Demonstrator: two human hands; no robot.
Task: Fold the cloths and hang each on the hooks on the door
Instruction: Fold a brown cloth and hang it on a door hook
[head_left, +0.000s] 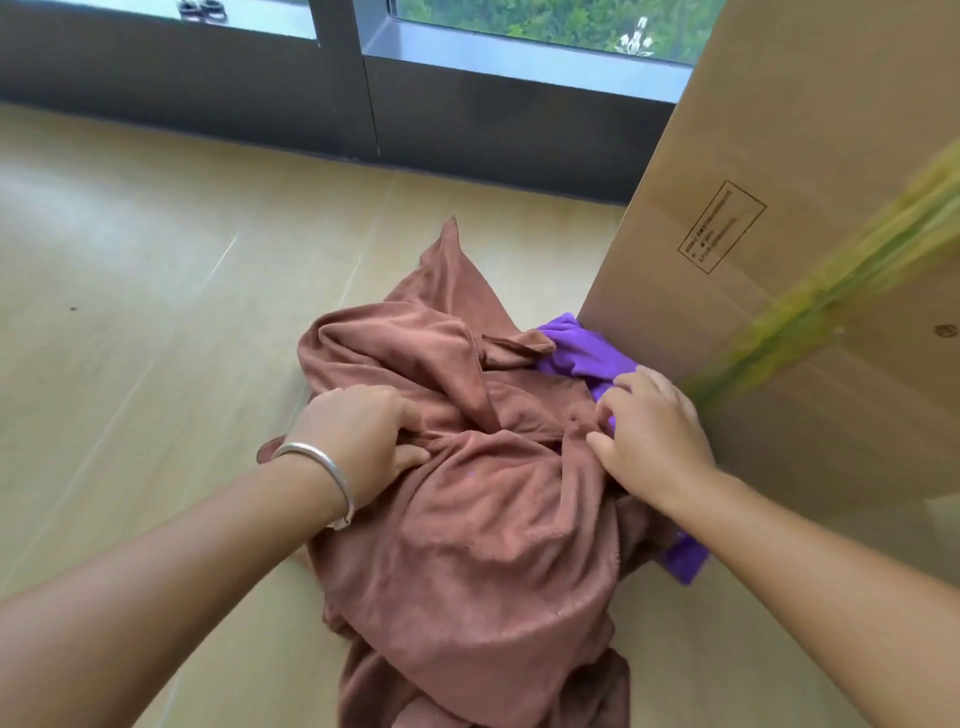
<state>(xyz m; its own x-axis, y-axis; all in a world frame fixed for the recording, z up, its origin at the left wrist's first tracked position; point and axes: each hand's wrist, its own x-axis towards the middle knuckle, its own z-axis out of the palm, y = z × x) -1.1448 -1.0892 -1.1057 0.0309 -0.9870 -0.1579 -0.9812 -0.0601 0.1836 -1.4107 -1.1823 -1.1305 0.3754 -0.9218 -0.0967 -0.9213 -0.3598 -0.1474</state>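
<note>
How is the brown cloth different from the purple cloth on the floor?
The brown cloth lies on top, almost fully in view; the purple cloth is mostly hidden beneath it, against the cardboard box. More brown cloth shows than purple. The left hand grips only brown. Both are crumpled, unfolded.

Two bare forearms reach into view from the bottom edge, with no sleeves visible on either one. The left hand (358, 441) has a plain, smooth silver bangle (324, 475) around its wrist; the bangle is a thin rounded band, shiny, without stones or engraving that can be made out. The right hand (654, 436) wears no jewellery on its wrist, and its fingers show no rings. Fingernails on both hands look short and unpainted.
</note>
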